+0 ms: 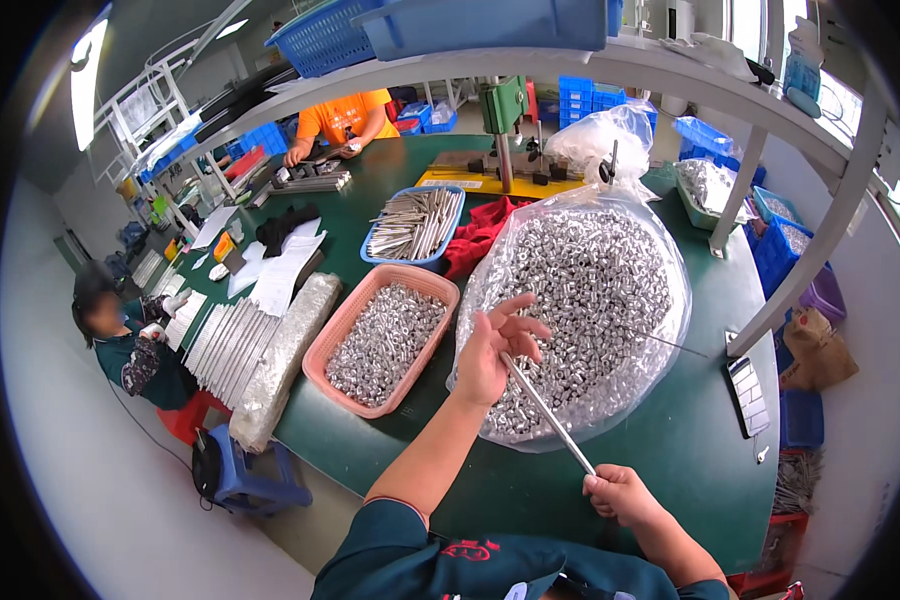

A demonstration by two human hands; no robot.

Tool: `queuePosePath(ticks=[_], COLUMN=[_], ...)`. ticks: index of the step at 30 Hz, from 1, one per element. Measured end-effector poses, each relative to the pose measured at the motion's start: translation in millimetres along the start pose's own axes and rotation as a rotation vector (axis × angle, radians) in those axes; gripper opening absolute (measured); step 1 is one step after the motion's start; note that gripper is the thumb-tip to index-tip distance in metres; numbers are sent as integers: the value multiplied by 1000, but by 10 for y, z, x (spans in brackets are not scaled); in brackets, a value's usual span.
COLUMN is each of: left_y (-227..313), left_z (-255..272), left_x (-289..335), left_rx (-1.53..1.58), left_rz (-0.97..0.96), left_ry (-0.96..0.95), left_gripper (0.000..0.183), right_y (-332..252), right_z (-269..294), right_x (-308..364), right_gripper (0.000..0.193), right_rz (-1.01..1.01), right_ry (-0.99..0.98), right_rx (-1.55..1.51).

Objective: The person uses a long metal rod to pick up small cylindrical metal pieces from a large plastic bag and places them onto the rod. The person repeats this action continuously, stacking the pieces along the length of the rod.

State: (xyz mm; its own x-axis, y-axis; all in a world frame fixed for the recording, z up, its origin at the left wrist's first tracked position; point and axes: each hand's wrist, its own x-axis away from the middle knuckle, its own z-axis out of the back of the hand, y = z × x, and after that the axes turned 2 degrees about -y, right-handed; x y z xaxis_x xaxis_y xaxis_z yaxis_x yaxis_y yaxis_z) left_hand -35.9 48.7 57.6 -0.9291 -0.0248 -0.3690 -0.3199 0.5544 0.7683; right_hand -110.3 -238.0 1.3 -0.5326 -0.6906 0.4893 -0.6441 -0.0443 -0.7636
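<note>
My right hand (615,492) is closed round the lower end of a slim silver metal tube (550,412), which slants up and to the left. At its upper end, my left hand (500,348) has its fingers apart and slightly curled, the palm turned toward the tube's tip. Whether the tip touches that hand I cannot tell. Beneath both lies a large clear plastic bag (678,290), spread wide and heaped with small shiny metal sleeves (595,270). Left of the bag, a pink plastic basket (315,375) holds more such small metal pieces (385,345).
Behind the pink basket stands a blue basket (369,250) of metal tubes beside a red cloth (482,232). A bubble-wrapped bundle (288,360) and rows of tubes (232,345) lie left. A shelf post (820,235) rises right. Two co-workers sit across and at left.
</note>
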Motion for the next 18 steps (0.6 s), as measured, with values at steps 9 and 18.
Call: queuePosePath(ticks=[9, 18], left_y=[-254, -220], left_z=[99, 56], left_x=[2, 252], left_rx=[394, 193], left_rz=[169, 237], left_ry=[142, 235], left_gripper=[44, 33], right_y=[10, -82], right_z=[27, -54], right_x=[15, -2], right_gripper=[20, 20], right_rz=[81, 102], right_ry=[6, -5], right_rx=[-83, -26])
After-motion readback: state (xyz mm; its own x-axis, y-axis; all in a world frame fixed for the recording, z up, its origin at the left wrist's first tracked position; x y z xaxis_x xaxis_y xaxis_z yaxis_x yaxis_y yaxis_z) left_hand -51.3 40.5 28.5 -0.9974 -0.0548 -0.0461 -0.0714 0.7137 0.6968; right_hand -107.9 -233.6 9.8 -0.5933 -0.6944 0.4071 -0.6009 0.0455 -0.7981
